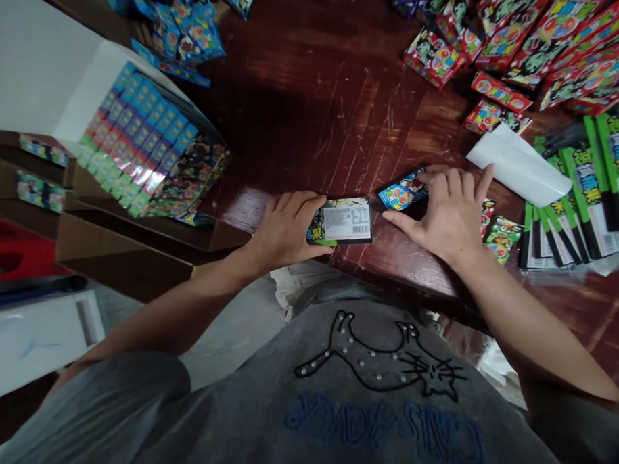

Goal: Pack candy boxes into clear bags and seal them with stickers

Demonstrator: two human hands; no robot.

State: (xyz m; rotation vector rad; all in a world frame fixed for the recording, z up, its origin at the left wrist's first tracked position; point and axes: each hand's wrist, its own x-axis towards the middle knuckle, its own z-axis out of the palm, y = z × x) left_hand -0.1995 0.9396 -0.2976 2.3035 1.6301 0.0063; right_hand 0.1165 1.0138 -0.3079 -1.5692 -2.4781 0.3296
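Observation:
My left hand (pixel 289 224) is closed around one end of a small flat carton sleeve (pixel 348 221) in black and green, with a white printed label and barcode facing up. To its right, my right hand (pixel 450 210) is over the table, thumb and fingers spread. Beneath its fingertips is a small blue candy box (pixel 403 190); the thumb looks apart from it. A red box (pixel 487 214) shows partly behind that hand, and a green box (pixel 503 239) lies just right of it. Whatever lies under the palm is hidden.
At left, a carton (pixel 130 266) holds rows of packed multicoloured boxes (pixel 140 141). Blue boxes (pixel 194 35) are heaped at the far left, red boxes (pixel 540 37) at the far right. Green-black sleeves (pixel 579 194) lie fanned at right beside a white sheet (pixel 519 165).

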